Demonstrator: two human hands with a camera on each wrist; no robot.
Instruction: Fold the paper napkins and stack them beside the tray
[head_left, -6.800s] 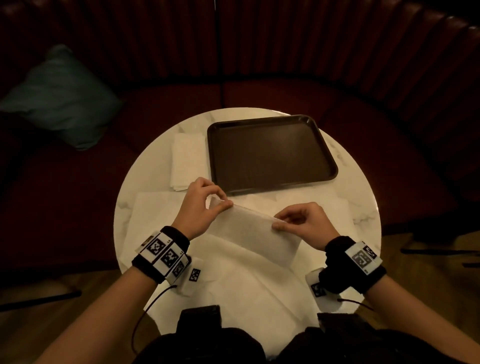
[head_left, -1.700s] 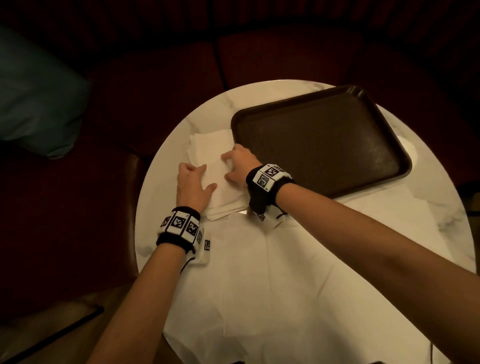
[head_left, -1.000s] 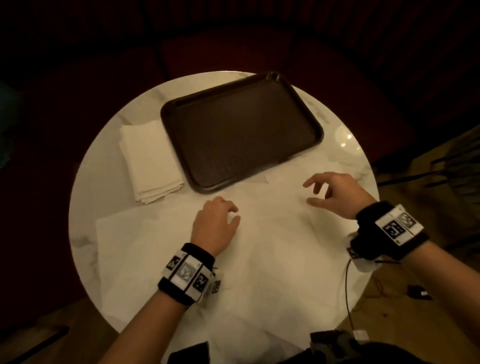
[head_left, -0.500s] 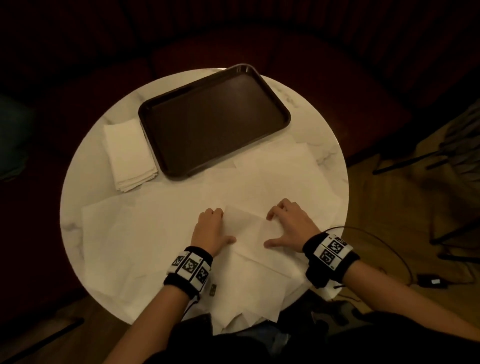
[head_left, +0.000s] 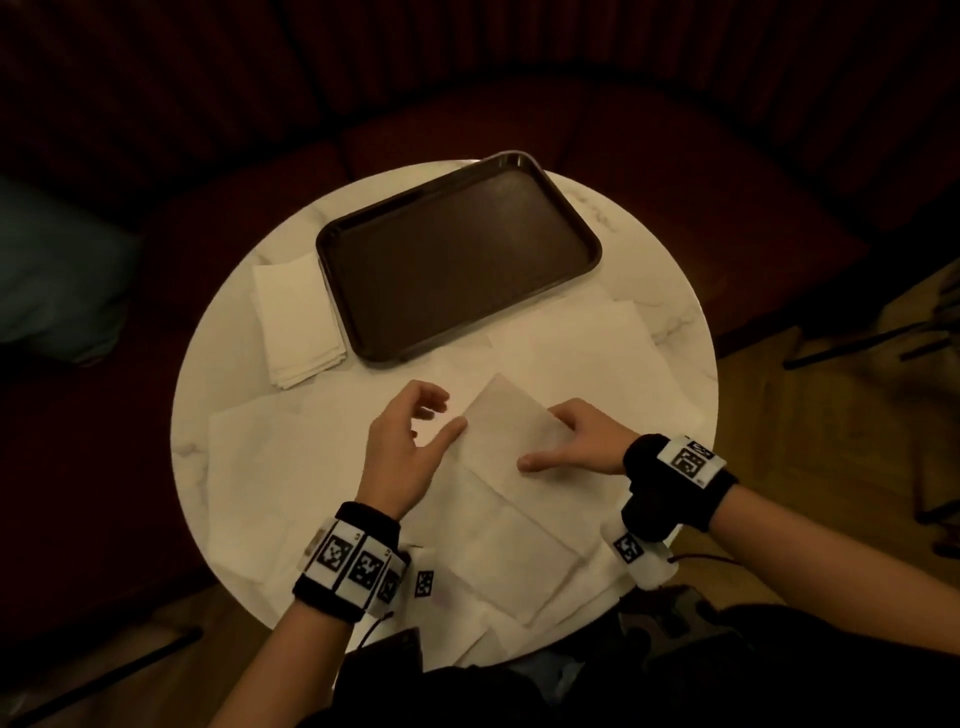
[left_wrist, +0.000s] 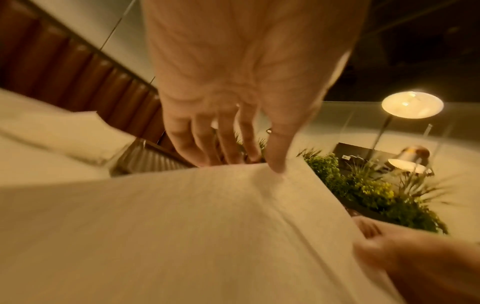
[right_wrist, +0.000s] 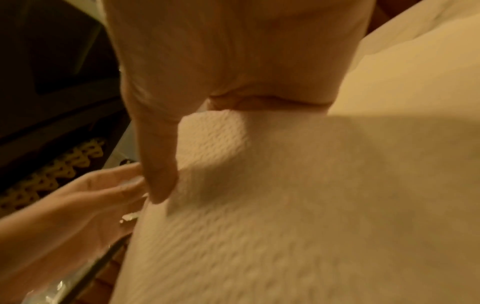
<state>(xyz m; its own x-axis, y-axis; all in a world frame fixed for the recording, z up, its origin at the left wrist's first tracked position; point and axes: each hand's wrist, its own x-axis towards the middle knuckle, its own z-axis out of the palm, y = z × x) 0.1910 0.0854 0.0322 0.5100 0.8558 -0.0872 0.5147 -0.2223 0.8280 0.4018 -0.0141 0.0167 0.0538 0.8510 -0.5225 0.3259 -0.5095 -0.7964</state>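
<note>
Thin white embossed paper napkin (head_left: 511, 423) lifted at its far edge above the loose sheets on the round white marble table (head_left: 223, 374), near side trailing on them. Right hand (head_left: 582, 441) pinching the right edge, thumb on top. Left hand (head_left: 402, 449) pinching the left corner, thumb on top, fingers behind. Likely very light, limp, easily torn or creased: best held at both corners, gently. Folded white napkin stack (head_left: 298, 325) just beside the dark brown plastic tray (head_left: 457, 260).

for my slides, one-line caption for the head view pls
Left hand and right hand fold a paper napkin on a round table, folded stack lying beside the brown tray.
</note>
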